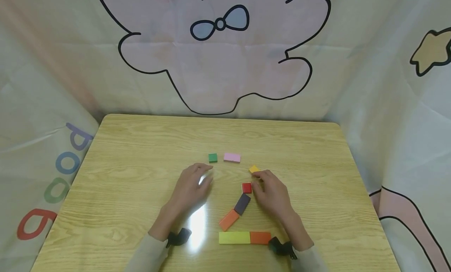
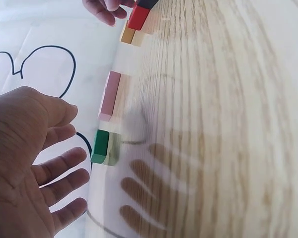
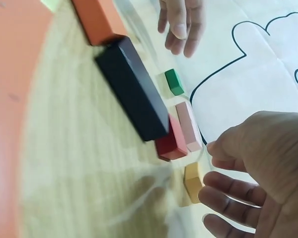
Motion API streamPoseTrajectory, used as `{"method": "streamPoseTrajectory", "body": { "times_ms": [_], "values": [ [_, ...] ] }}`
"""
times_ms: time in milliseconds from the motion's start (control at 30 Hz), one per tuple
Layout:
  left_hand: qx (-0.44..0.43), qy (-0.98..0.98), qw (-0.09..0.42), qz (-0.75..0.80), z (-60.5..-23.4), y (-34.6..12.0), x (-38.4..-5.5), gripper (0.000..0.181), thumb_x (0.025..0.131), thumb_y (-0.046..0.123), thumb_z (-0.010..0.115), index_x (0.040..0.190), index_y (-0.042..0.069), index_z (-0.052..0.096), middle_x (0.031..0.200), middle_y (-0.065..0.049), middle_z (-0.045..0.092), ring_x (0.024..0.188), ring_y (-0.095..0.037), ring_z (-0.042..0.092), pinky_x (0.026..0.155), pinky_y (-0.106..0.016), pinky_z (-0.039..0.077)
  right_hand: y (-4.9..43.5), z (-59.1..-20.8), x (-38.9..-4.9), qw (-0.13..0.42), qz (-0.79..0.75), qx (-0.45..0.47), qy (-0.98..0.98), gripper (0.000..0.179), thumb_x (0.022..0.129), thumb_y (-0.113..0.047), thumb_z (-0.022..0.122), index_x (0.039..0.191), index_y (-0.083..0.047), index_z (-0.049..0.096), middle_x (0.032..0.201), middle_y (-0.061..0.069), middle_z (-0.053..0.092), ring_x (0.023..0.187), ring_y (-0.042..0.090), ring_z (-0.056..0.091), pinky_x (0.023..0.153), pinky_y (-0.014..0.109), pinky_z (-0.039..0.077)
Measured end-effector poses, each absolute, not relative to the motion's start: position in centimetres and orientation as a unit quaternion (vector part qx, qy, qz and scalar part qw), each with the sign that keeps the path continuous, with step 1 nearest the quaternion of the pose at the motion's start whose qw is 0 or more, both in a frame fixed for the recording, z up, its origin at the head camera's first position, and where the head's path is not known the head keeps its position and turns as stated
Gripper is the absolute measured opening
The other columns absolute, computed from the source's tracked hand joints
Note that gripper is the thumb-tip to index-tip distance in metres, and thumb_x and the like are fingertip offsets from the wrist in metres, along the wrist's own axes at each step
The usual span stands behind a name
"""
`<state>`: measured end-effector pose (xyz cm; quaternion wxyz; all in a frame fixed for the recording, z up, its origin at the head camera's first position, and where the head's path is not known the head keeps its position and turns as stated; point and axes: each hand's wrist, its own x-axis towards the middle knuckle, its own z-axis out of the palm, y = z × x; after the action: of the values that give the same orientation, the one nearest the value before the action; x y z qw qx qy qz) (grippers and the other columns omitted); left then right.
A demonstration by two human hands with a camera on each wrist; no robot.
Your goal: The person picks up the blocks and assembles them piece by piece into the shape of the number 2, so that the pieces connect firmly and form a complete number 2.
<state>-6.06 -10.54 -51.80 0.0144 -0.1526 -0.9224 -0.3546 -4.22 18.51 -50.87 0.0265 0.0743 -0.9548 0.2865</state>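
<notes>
My right hand (image 1: 274,195) is beside a yellow block (image 1: 253,168), fingers loosely bent and not around it. In the right wrist view its fingertips lie close to that block (image 3: 192,182); whether they touch it I cannot tell. A red block (image 1: 247,188) sits just left of the thumb, in a curved row with a dark block (image 1: 242,204) and an orange block (image 1: 229,220). My left hand (image 1: 191,187) hovers over the table with relaxed fingers, holding nothing. Nearest to it are a green block (image 1: 213,157) and a pink block (image 1: 232,157).
At the near side a lime-yellow block (image 1: 234,237) lies end to end with another orange block (image 1: 260,237). The wooden table (image 1: 141,146) ends at a printed cloth (image 1: 218,76) behind, with more cloth on both sides.
</notes>
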Motion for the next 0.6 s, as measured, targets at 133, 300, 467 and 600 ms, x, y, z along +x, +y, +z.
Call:
{"method": "streamPoseTrajectory", "body": {
  "times_ms": [133, 300, 467, 600],
  "values": [
    [-0.152, -0.923, 0.015, -0.352, -51.8, -10.6, -6.1, 0.035, 0.107, 0.032, 0.060, 0.138, 0.017, 0.068, 0.135, -0.002, 0.069, 0.128, -0.028, 0.064, 0.114, -0.052, 0.049, 18.8, -50.3, -5.1, 0.029, 0.276, 0.072, -0.958, 0.031, 0.096, -0.019, 0.074, 0.124, -0.007, 0.074, 0.114, 0.012, 0.074, 0.100, 0.028, 0.072, 0.077, 0.047, 0.061],
    [-0.153, -0.923, 0.014, -0.352, -51.7, -10.9, -6.1, 0.036, 0.107, 0.032, 0.059, 0.138, 0.016, 0.068, 0.135, -0.003, 0.069, 0.128, -0.028, 0.064, 0.113, -0.053, 0.049, 19.2, -49.6, -6.3, 0.020, 0.245, 0.094, -0.965, 0.038, 0.094, -0.014, 0.075, 0.131, -0.006, 0.071, 0.122, 0.016, 0.070, 0.105, 0.033, 0.069, 0.076, 0.049, 0.060],
    [-0.153, -0.925, 0.012, -0.347, -51.8, -11.2, -6.2, 0.036, 0.107, 0.033, 0.060, 0.139, 0.017, 0.067, 0.136, -0.003, 0.069, 0.128, -0.028, 0.064, 0.114, -0.053, 0.048, 19.5, -49.7, -7.3, 0.015, 0.225, 0.155, -0.962, 0.041, 0.092, -0.005, 0.074, 0.133, -0.004, 0.070, 0.131, 0.017, 0.068, 0.117, 0.037, 0.067, 0.093, 0.054, 0.060],
    [-0.151, -0.926, 0.011, -0.346, -51.8, -11.3, -6.2, 0.036, 0.107, 0.032, 0.060, 0.139, 0.018, 0.067, 0.136, -0.003, 0.069, 0.128, -0.028, 0.064, 0.114, -0.053, 0.048, 19.5, -50.0, -7.7, 0.007, 0.221, 0.161, -0.962, 0.040, 0.092, -0.004, 0.074, 0.132, -0.003, 0.071, 0.127, 0.017, 0.070, 0.115, 0.037, 0.069, 0.093, 0.054, 0.060]
  ]
}}
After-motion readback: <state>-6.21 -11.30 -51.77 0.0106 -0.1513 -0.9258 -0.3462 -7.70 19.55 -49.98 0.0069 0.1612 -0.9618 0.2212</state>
